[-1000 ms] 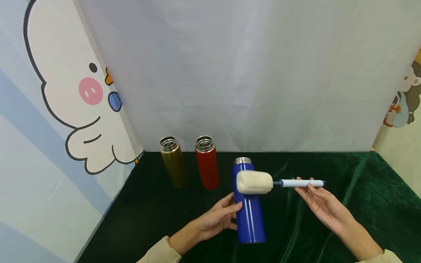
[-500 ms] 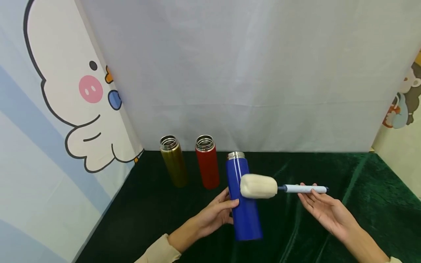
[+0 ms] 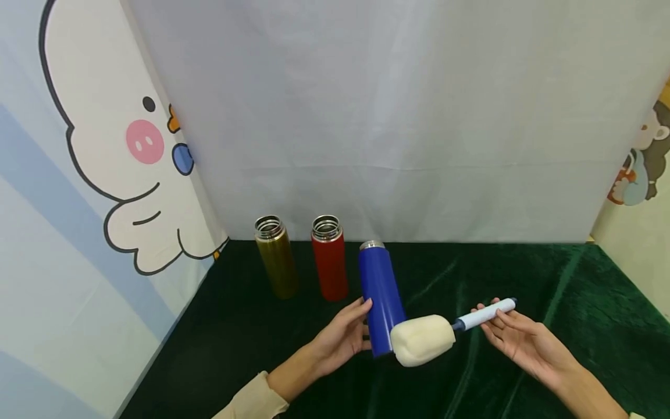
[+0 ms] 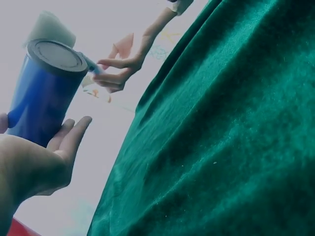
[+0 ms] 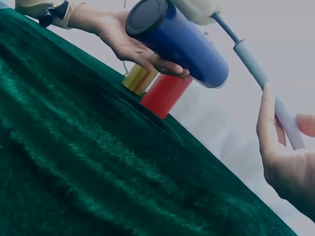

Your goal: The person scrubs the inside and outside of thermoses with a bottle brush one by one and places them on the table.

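Note:
Raised above the cloth, a blue thermos bottle (image 3: 382, 291) tilts with its bare metal mouth up and away; its underside shows in the left wrist view. My left hand (image 3: 337, 337) grips it, thumb on the near side and fingers behind. In my right hand (image 3: 528, 343) the white handle of a bottle brush (image 3: 484, 314) is pinched between thumb and fingers. The brush's cream sponge head (image 3: 423, 340) points left and overlaps the bottle's lower end in the head view. The right wrist view also shows the handle (image 5: 256, 66) and the blue bottle (image 5: 182, 42).
A gold bottle (image 3: 278, 262) and a red bottle (image 3: 330, 262), both without lids, stand upright at the back left. Dark green velvet cloth (image 3: 586, 302) covers the table. Behind it hangs a pale curtain (image 3: 419, 116), with a cartoon-printed panel (image 3: 89, 145) at the left.
The sponge head has swung down along the bottle from its upper part to its base, and the brush now slants. The bottle has shifted slightly left and tipped further, its base rising.

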`<state>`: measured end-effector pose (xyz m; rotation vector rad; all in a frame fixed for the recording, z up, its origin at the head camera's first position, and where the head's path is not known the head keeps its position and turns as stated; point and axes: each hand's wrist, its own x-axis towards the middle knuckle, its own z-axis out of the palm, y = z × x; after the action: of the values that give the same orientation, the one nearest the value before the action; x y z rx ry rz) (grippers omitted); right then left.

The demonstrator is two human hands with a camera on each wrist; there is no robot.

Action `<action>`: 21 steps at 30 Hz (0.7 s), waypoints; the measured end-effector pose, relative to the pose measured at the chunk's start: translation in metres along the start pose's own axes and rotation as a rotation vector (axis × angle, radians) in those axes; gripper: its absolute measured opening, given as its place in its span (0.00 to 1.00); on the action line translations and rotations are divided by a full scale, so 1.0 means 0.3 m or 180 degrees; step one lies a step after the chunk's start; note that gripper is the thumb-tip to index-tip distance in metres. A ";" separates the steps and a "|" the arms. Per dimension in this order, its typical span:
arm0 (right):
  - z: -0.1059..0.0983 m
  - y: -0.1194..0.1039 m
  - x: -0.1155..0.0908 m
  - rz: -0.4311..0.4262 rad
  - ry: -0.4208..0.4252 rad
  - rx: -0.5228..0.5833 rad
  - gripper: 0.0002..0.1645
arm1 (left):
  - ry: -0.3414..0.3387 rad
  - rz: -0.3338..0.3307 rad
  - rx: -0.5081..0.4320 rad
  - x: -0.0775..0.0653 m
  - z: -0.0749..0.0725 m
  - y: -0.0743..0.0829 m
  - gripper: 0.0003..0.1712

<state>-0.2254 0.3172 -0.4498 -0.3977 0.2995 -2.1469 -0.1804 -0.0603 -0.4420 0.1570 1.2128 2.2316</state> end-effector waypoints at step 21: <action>0.046 -0.030 0.104 -0.0759 0.0416 0.0637 0.19 | -0.0285 -0.0301 0.0710 -0.031 0.009 -0.034 0.42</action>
<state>-0.2436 0.2956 -0.4287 -0.1853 0.1122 -2.4158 -0.1672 -0.0592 -0.4470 0.2781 1.3881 1.9839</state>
